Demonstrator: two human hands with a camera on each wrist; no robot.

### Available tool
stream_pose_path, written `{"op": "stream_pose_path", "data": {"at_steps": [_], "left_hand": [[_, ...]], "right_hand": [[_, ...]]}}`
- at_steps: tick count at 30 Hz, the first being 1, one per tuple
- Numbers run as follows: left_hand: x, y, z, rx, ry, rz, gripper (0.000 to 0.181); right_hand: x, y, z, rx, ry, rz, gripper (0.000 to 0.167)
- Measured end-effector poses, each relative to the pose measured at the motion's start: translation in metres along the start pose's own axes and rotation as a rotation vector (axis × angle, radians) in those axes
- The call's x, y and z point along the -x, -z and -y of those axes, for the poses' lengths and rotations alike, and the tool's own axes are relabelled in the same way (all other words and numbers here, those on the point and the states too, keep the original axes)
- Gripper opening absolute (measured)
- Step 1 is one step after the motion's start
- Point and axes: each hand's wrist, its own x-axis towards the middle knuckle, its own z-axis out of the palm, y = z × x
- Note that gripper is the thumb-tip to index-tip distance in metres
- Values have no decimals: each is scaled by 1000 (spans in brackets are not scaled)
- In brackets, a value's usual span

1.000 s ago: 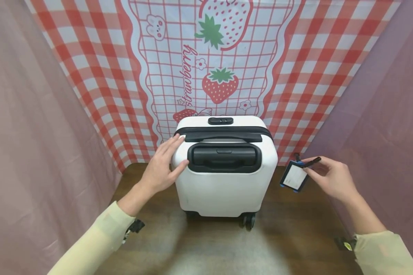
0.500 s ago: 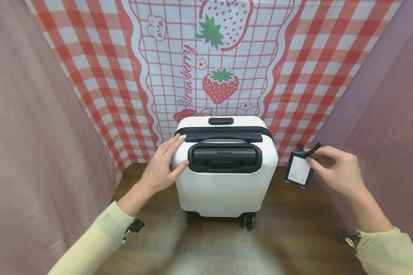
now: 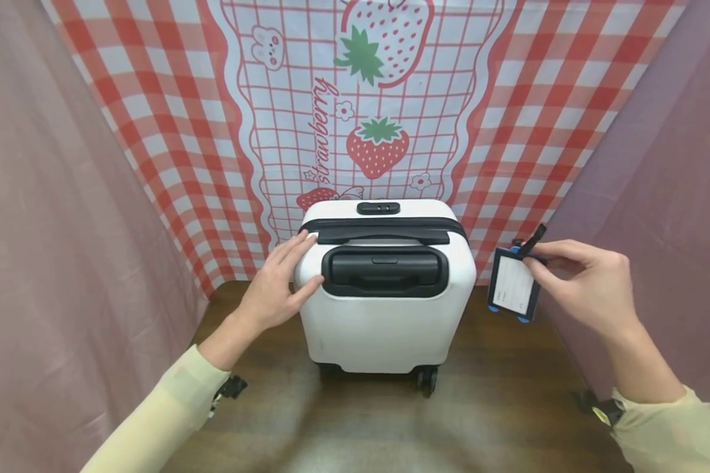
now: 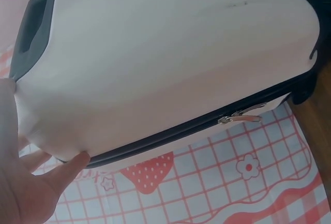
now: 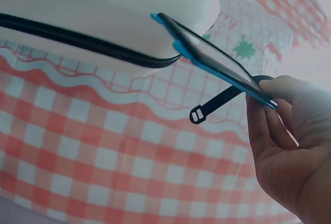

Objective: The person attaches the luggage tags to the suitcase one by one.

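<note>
A white suitcase (image 3: pixel 384 335) stands upright in the head view, its black handle (image 3: pixel 384 266) lying recessed at the top. My left hand (image 3: pixel 275 289) rests on the suitcase's upper left corner with fingers spread; in the left wrist view the thumb and fingers of the left hand (image 4: pixel 31 182) touch the shell near the zipper seam (image 4: pixel 170 133). Right of the suitcase and apart from it, my right hand (image 3: pixel 594 286) pinches a luggage tag (image 3: pixel 513 286) by its top end. In the right wrist view the tag's black strap (image 5: pixel 222 102), with a buckle at its end, sticks out beyond the fingers.
Behind the suitcase hangs a red-and-white checked cloth (image 3: pixel 526 98) with strawberry prints. Pink curtains (image 3: pixel 65 230) close in on the left and right sides. The suitcase stands on a brown wooden surface (image 3: pixel 355 420), its wheels (image 3: pixel 427 380) showing at the lower right.
My right hand has moved up and slightly right with the tag, and the strap end now points more upward. The left hand and the suitcase have stayed in place.
</note>
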Motion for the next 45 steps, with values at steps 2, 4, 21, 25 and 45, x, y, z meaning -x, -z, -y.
{"op": "stream_pose_path", "data": {"at_steps": [2,4,21,25,45], "left_hand": [[-1,2,0,3,-4,0,73],[-1,4,0,9,-1,0,73],[-3,7,0,4,12,29,75],[-3,7,2,4,9,41,75],[-23,28,-24,-30,-65,-138,66]], "right_hand": [[-2,-1,8,6,-1,-3,26],[-3,-1,15,19,2,-3,26],[-12,-9,48,82,88,-10,31],[-14,-11,54,63,96,7,32],[-28,-27,86,159,254,127,29]]}}
